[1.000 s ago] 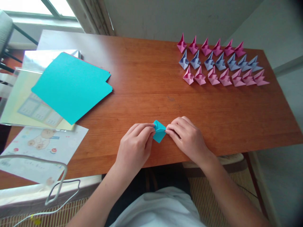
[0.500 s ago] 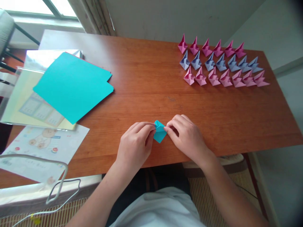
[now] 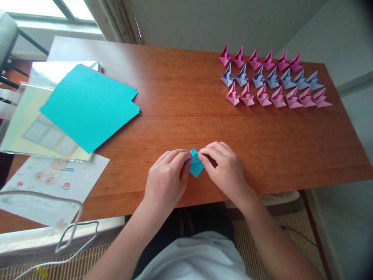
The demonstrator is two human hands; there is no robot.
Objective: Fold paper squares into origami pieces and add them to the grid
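A small folded piece of turquoise paper (image 3: pixel 197 168) is held just above or on the wooden table near its front edge. My left hand (image 3: pixel 167 175) pinches its left side between thumb and fingers. On the other side, my right hand (image 3: pixel 223 165) grips the upper right edge with thumb and forefinger. The fingertips cover both side corners of the paper. Its lower point and a narrow top part show between the hands.
Rows of folded paper figures in dark pink (image 3: pixel 255 60), blue-violet (image 3: pixel 258 77) and light pink (image 3: pixel 263 96) stand at the back right. Turquoise sheets (image 3: pixel 93 105) lie on a packet (image 3: pixel 14 128) at left. Below is a printed sheet (image 3: pixel 87 182) beside a bent white rod (image 3: pixel 43 194).
My right hand has shifted slightly left, its fingertips moving inward over the folded paper's upper right edge. The left hand has stayed almost in place.
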